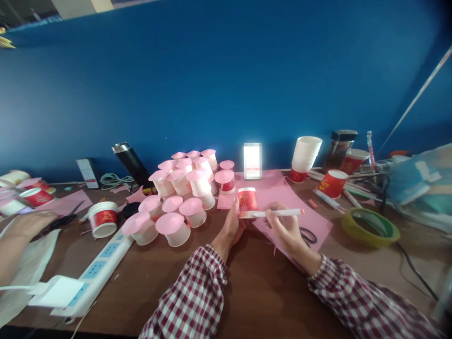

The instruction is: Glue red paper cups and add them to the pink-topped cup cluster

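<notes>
I watched from the head camera. My landmark was the pink paper sheet (282,197) lying on the brown table (247,282). At the near-left edge of that sheet, the left hand (231,226) was closed around a small red paper cup (247,202), which stood upside down with its rim pressed to the sheet. The right hand (286,226), resting on the sheet just right of the cup, was pinched on a white marker (278,213); the marker lay nearly level, one end touching the cup's rim and its pink end pointing away to the right.

Left of the sheet stood a heap of upturned white cups with pink paper discs (183,193) on top. Beyond them leaned a black flask (132,165). A white power strip (95,270) lay further left, near the table's front edge. Right of the sheet sat a roll of green tape (370,227). At the far left, another person's hand (24,226) rested on the table.
</notes>
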`<action>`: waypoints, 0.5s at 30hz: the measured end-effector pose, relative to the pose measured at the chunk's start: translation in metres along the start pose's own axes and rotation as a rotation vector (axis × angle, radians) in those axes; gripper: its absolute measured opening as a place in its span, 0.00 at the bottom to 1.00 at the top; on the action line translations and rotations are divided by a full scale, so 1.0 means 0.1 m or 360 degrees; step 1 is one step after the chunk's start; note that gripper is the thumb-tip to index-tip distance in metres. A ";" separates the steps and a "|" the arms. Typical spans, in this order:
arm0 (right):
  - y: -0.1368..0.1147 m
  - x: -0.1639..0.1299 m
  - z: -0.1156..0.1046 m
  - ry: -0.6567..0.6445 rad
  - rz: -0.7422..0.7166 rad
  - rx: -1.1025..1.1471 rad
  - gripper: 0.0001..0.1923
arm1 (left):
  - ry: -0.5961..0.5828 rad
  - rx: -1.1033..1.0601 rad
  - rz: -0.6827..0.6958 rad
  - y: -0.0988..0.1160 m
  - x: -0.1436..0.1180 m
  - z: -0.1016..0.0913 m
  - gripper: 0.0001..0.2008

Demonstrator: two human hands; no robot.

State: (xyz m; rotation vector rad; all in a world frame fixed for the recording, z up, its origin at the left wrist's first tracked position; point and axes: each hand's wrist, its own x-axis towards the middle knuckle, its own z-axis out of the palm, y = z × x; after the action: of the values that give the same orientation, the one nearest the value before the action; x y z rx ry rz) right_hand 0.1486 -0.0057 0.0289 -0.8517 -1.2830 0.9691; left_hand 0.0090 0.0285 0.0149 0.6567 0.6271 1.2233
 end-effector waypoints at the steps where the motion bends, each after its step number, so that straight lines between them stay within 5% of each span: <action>1: 0.01 0.00 0.00 0.0002 -0.0006 0.0006 0.13 | 0.0000 -0.0005 -0.0001 0.00 0.00 0.00 0.27; 15: 0.01 0.02 0.00 0.0042 -0.0004 0.0040 0.15 | -0.0021 -0.0093 0.0076 -0.01 0.02 0.00 0.15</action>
State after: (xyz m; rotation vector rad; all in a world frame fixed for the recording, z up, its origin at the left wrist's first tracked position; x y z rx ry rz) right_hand 0.1486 -0.0032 0.0290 -0.8408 -1.2468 0.9669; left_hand 0.0099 0.0301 0.0145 0.6329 0.5656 1.2760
